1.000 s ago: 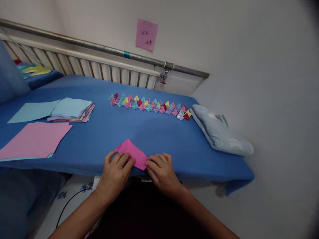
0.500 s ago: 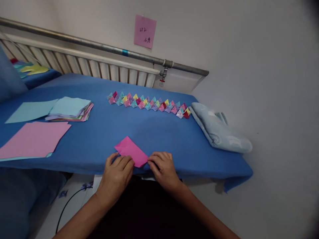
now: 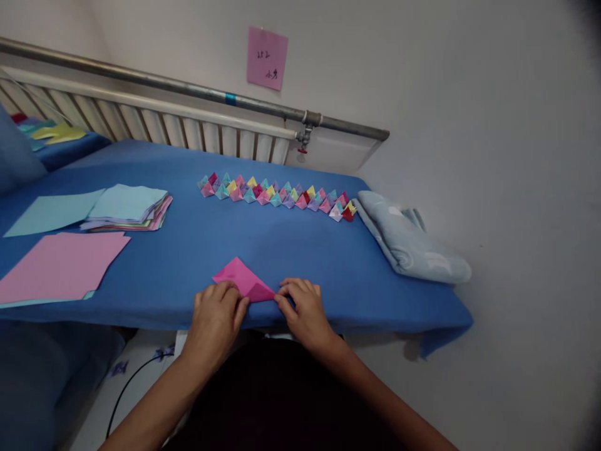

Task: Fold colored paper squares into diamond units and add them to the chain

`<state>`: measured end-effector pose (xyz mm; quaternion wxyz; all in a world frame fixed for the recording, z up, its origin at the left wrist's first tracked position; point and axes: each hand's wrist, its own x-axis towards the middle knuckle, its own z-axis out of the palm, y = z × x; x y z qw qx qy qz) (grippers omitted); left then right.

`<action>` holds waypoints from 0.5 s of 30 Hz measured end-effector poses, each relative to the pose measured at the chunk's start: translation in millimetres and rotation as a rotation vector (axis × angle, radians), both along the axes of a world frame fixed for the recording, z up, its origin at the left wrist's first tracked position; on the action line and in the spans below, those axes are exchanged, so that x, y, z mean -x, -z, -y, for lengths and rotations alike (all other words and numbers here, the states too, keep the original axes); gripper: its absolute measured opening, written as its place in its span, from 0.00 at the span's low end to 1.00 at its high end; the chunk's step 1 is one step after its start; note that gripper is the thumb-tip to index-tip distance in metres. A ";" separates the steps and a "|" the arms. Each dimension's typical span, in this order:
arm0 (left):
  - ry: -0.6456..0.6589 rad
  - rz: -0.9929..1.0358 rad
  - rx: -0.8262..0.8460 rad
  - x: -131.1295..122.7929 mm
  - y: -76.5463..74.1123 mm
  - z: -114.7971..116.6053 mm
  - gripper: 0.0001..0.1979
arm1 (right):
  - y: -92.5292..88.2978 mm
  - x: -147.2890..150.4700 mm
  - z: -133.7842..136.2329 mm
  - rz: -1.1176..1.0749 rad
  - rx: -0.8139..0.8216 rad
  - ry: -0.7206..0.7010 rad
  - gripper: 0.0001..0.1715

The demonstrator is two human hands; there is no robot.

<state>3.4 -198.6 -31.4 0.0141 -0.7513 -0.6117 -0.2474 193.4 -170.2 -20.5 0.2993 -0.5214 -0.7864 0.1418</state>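
A bright pink sheet of origami paper (image 3: 241, 275), partly folded, lies near the front edge of the blue-covered table (image 3: 188, 263). My left hand (image 3: 218, 313) is closed on its lower left edge, fingers on top of the paper. At the paper's pointed right corner, my right hand (image 3: 300, 307) pinches the tip between thumb and fingers. The near edge is folded up, so the lower side now runs straight between the two hands. Part of the paper is hidden under my left fingers.
Two rows of small folded paper pieces (image 3: 277, 194) stand along the back. Stacked coloured paper (image 3: 129, 203) and pink sheets (image 3: 66, 266) lie at left. A folded light-blue blanket (image 3: 413, 241) rests at right. Behind are a radiator (image 3: 188, 128) and a pipe (image 3: 164, 86).
The paper's near right part has been folded upward, turning its blunt lower edge into a pointed right corner. Both hands have shifted slightly up and left in view, as has the whole scene.
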 end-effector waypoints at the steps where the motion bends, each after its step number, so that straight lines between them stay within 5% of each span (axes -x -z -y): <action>1: -0.010 -0.005 0.014 -0.1 0.0 -0.9 0.11 | -0.3 0.3 -0.2 -0.002 0.004 0.004 0.05; 15: -0.038 -0.011 0.153 1.3 -6.7 -12.6 0.11 | -1.3 4.1 1.1 0.024 -0.001 0.040 0.08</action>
